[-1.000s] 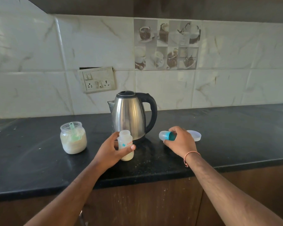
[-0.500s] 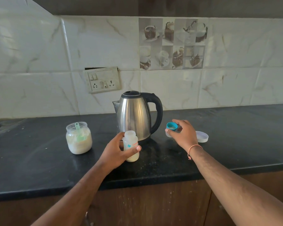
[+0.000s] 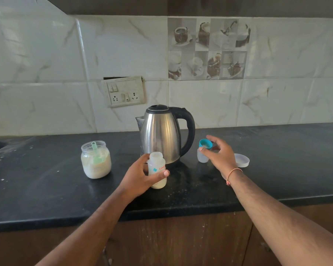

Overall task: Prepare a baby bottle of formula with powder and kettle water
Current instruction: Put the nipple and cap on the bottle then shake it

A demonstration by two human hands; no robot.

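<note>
Near the middle of the frame a small baby bottle [image 3: 157, 170] stands upright on the black desk [image 3: 277, 169], open at the top with no cap on it. It looks milky white inside, denser toward the bottom, and carries a blue mark and red lettering on its side. The left hand [image 3: 140, 177] is wrapped around it, thumb across the front and fingers behind.

Just behind the bottle stands a steel kettle [image 3: 161, 137] with a black lid and a black handle that points to the right side of the frame; its spout faces left.

To the right of the kettle, the right hand [image 3: 220, 155] holds the bottle's cap [image 3: 203, 151], a teal ring on a clear cover, pinched between thumb and fingers. The ring is uppermost and tilted toward the camera, the clear cover hangs below it, and whether its lower end touches the desk cannot be told. A thin orange band sits on that wrist.

Just right of the right hand a round white lid [image 3: 242, 160] lies flat on the desk.

In the left half of the frame, well apart from the bottle, a clear jar [image 3: 96, 160] of pale powder stands open, with a green scoop [image 3: 96, 154] stuck upright in the powder.

On the tiled wall above the kettle, slightly left, is a socket plate [image 3: 124, 92].
</note>
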